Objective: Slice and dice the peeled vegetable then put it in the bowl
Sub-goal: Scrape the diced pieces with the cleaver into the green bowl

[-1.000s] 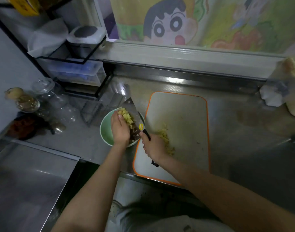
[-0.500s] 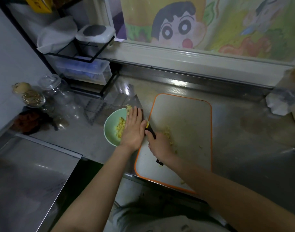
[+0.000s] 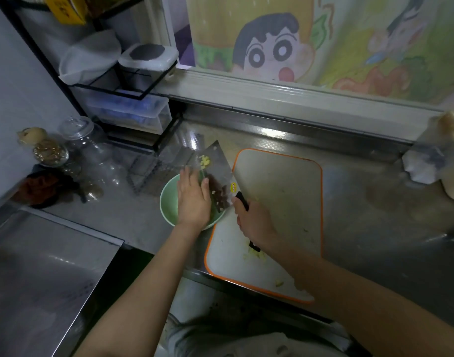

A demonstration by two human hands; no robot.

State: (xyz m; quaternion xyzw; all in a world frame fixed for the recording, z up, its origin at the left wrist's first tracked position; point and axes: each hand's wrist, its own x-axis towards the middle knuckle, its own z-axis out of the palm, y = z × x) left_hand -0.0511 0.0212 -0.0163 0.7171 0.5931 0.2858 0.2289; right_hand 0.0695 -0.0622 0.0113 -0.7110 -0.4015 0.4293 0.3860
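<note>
The right hand is wrapped firmly round the handle of the cleaver, holding the blade tilted over the green bowl, evidently as a chute. The left hand, fingers straight and holding nothing, lies against the blade face, apparently to sweep pieces down. Some diced vegetable clings to the blade's far end. A few scraps lie on the near part of the cutting board, right of the bowl.

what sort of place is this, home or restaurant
Most likely a small home kitchen: a steel counter holds an orange-rimmed cutting board and a green bowl with a cleaver over it, storage jars stand at the left, and a cartoon picture hangs behind.
</note>
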